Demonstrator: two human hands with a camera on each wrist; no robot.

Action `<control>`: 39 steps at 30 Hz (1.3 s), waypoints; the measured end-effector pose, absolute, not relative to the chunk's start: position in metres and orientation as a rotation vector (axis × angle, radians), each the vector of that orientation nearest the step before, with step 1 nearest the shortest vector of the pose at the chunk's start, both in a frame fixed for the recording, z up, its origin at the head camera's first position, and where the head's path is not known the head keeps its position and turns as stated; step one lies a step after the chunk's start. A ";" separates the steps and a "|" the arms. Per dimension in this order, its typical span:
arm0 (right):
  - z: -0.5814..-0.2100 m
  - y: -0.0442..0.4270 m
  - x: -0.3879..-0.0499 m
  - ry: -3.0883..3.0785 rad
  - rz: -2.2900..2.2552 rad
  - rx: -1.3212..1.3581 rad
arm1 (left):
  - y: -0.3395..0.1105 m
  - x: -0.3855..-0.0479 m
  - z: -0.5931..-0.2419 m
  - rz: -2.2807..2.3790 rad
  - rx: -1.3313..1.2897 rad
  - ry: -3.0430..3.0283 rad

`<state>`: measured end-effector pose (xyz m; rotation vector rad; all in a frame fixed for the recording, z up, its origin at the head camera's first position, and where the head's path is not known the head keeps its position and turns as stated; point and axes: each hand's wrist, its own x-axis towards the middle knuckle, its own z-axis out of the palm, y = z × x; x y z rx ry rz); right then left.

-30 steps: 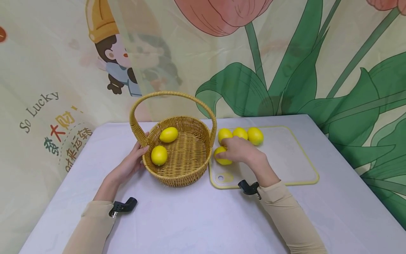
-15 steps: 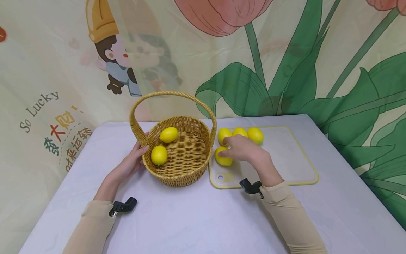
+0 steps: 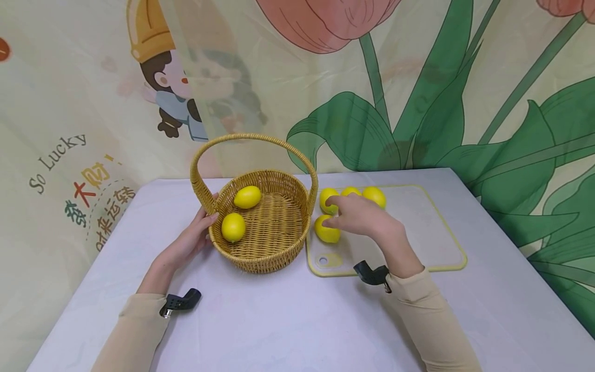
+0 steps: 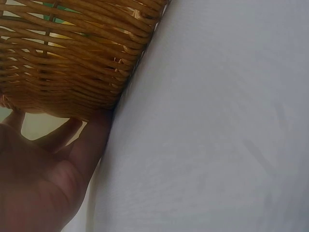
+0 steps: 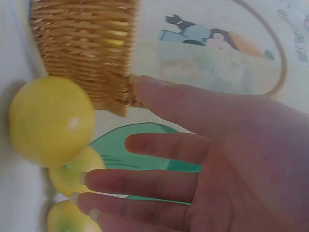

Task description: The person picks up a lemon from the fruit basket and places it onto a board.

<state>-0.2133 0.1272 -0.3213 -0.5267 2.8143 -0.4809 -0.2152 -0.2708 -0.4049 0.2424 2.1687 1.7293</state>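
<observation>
A wicker basket (image 3: 279, 253) with a tall handle stands on the table, two lemons (image 3: 233, 227) lying at the left inside it. My left hand (image 3: 188, 237) rests against its left side, fingers touching the outer wall (image 4: 63, 92) in the left wrist view. Several lemons lie on the cutting board's left end; the nearest lemon (image 3: 327, 230) sits in front of a short row. Over them hovers my right hand (image 3: 362, 214), partly covering the row. Its fingers (image 5: 145, 181) look straight and spread in the right wrist view, with nothing between them and the thumb.
The pale cutting board (image 3: 418, 232) with a yellow rim lies right of the basket, close to it. The basket handle (image 3: 253, 137) arches high above the opening. Behind the white-covered table (image 3: 260, 320) hangs a printed cloth (image 3: 418, 77).
My right hand has let go of the nearest lemon and shifted slightly up and right, its fingers spreading. The lemon stays on the board. My left hand and the basket have not moved.
</observation>
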 end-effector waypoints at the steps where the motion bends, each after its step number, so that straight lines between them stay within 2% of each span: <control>1: -0.320 0.127 -0.212 2.817 -0.489 -0.537 | -0.271 -0.215 -0.405 1.733 0.238 2.164; 21: -0.294 0.119 -0.189 2.845 -0.617 -0.818 | -0.270 -0.216 -0.403 1.749 0.237 2.148; 29: -0.296 0.106 -0.184 2.817 -0.705 -0.971 | -0.269 -0.217 -0.404 1.744 0.235 2.151; 39: -0.308 0.080 -0.185 2.838 -0.675 -1.032 | -0.269 -0.216 -0.404 1.740 0.234 2.154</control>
